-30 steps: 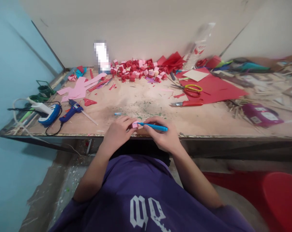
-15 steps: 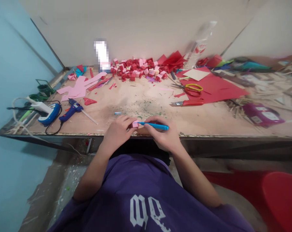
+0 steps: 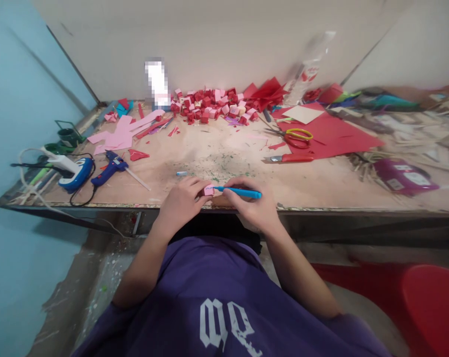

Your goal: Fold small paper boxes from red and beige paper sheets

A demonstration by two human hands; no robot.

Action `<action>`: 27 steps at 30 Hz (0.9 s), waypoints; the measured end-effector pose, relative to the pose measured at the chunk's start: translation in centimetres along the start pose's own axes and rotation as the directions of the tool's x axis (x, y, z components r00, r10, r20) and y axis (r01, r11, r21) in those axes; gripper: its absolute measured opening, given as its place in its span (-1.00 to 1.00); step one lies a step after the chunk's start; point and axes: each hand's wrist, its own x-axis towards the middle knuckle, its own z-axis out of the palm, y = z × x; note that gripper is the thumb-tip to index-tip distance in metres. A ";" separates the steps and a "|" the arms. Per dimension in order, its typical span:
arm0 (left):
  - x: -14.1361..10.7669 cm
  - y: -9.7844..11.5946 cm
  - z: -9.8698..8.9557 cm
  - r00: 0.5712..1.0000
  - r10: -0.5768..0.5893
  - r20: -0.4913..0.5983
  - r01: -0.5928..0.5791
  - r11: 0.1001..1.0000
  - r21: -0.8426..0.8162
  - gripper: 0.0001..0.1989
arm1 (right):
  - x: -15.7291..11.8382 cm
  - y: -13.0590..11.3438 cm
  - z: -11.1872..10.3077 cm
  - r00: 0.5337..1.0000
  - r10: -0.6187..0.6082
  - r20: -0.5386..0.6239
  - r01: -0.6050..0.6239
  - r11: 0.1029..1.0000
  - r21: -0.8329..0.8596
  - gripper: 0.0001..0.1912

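Observation:
At the table's front edge, my left hand (image 3: 183,201) is closed on a small pink cube (image 3: 209,190) with a dark mark on its top face. My right hand (image 3: 254,204) grips a blue pen (image 3: 242,192), its tip at the right side of the cube's marked face. A small blue-and-white pen cap (image 3: 181,173) lies on the table just beyond my left hand. Many red and pink paper cubes (image 3: 209,105) are heaped at the back of the table.
A blue glue gun (image 3: 112,167) and a power strip (image 3: 75,176) with cables lie left. Scissors (image 3: 297,137), a red-handled cutter (image 3: 294,158), red sheets (image 3: 343,136) and a purple tape dispenser (image 3: 405,176) lie right. A lit, blurred screen (image 3: 157,82) stands behind.
The blue pen and my right hand have shifted very slightly to the right. The mark on the pink cube looks a little larger. My left hand has stayed in place.

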 end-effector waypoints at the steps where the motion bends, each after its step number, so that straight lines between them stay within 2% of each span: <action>1: 0.0 0.0 0.0 1.000 0.001 0.000 -0.001 1.000 0.001 -0.76 | 0.0 0.0 0.0 1.000 -0.001 -0.006 0.001 1.000 -0.001 -0.94; 22: 0.0 0.2 -0.2 1.000 -0.020 -0.002 0.020 1.000 -0.017 -0.77 | 0.0 -0.3 0.0 0.999 0.049 -0.004 -0.049 0.999 0.005 -0.92; 27: 0.0 0.2 -0.1 1.000 -0.028 -0.001 0.028 0.999 -0.023 -0.78 | -0.1 -0.3 -0.1 0.994 0.083 -0.075 -0.079 0.995 0.052 -0.90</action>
